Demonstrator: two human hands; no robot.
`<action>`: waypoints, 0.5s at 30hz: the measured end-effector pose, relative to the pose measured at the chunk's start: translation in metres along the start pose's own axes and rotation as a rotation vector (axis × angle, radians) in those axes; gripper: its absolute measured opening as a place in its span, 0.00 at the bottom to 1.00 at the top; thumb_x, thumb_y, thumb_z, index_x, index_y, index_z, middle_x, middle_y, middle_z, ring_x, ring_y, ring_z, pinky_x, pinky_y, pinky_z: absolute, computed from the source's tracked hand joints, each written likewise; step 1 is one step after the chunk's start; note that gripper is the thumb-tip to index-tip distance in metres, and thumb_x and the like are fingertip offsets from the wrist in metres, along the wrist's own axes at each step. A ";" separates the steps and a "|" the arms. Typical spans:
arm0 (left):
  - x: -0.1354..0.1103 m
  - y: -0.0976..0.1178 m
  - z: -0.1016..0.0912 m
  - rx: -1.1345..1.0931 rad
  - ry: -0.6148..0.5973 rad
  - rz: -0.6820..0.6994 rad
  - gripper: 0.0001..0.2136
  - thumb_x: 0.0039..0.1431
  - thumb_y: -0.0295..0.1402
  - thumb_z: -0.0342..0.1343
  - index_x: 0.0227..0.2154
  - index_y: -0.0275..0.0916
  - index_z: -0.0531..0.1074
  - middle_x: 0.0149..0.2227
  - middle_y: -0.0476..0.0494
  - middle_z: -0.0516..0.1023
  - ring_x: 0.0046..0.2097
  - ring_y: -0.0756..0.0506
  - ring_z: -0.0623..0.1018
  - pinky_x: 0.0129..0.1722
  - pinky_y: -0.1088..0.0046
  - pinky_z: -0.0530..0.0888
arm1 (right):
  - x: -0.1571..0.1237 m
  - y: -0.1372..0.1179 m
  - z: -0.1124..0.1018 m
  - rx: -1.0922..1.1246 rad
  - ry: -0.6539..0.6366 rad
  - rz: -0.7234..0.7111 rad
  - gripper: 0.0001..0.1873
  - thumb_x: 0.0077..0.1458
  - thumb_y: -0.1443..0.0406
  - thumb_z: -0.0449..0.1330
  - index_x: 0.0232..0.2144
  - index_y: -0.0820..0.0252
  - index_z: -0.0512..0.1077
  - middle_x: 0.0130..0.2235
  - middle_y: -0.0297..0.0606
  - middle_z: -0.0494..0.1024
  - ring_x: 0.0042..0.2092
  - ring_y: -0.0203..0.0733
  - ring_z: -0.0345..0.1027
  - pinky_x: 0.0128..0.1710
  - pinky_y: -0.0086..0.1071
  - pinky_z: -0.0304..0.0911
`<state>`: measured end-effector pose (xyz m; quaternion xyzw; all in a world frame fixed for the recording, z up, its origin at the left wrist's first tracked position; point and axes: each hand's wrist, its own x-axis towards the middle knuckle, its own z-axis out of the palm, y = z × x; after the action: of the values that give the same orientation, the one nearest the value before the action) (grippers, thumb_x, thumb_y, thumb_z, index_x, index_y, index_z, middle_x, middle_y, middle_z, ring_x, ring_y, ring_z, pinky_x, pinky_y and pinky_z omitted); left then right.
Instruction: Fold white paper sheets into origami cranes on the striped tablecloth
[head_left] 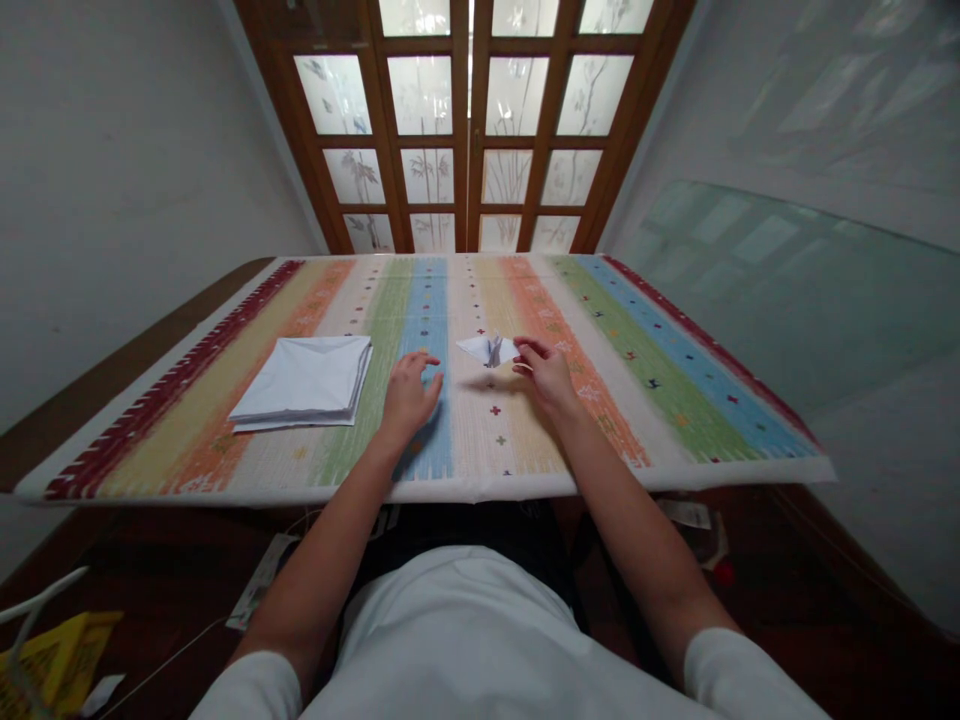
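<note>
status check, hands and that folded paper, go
Right hand at tip of folded white paper figure, contact unclear. Left hand open on striped tablecloth. Stack of folded white paper left of left hand.

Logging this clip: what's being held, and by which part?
The right hand seems to pinch the paper crane by its tip; the left hand holds nothing.

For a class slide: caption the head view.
Right hand at a white origami figure, left hand on a striped tablecloth, stacked white paper beside.
</note>
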<state>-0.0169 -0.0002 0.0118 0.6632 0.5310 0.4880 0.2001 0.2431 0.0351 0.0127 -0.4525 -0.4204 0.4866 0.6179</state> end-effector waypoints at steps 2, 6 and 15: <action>-0.003 0.000 -0.014 0.240 0.013 0.011 0.06 0.59 0.33 0.67 0.40 0.43 0.83 0.62 0.27 0.79 0.69 0.22 0.70 0.74 0.35 0.59 | 0.004 -0.010 -0.010 -0.057 0.024 -0.027 0.15 0.46 0.54 0.75 0.34 0.54 0.80 0.38 0.38 0.83 0.37 0.42 0.76 0.39 0.38 0.75; -0.011 -0.002 -0.051 0.590 -0.053 -0.087 0.09 0.63 0.35 0.64 0.42 0.39 0.84 0.66 0.22 0.76 0.73 0.17 0.64 0.72 0.29 0.55 | 0.007 -0.040 -0.040 -0.212 -0.026 -0.032 0.14 0.48 0.59 0.74 0.38 0.55 0.83 0.36 0.42 0.84 0.39 0.46 0.79 0.41 0.41 0.76; -0.006 -0.017 -0.115 0.845 -0.214 -0.348 0.17 0.64 0.42 0.63 0.45 0.33 0.86 0.50 0.19 0.84 0.57 0.19 0.81 0.57 0.45 0.75 | 0.039 -0.060 -0.144 -0.354 0.368 0.010 0.08 0.54 0.66 0.68 0.38 0.56 0.83 0.41 0.41 0.84 0.41 0.41 0.76 0.42 0.36 0.74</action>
<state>-0.1245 -0.0285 0.0473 0.6342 0.7629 0.1169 0.0450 0.4018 0.0451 0.0397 -0.6366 -0.3773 0.3180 0.5926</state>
